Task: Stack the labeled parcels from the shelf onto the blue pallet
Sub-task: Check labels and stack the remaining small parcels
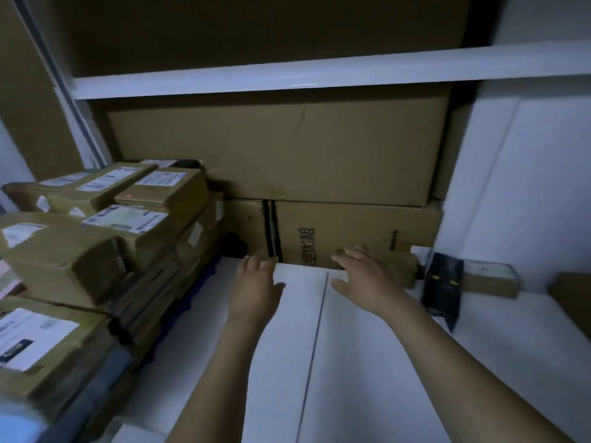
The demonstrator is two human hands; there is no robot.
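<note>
Labeled parcels (96,225) sit stacked at left on the blue pallet (208,273), their white labels too blurred to read. Both arms reach forward over a white surface (367,362). The left hand (257,282) and right hand (361,279) are empty, fingers straight and apart, near a carton (351,231) printed with sideways characters.

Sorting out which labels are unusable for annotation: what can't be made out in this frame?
- Head view: blue pallet is almost all hidden under the stacked parcels.
- Head view: parcel labels have print too small and blurred to read.
- Head view: brown box is cut off by the right edge.
- Head view: right hand; in the dim light it is unclear whether its fingertips touch the printed carton.
</note>
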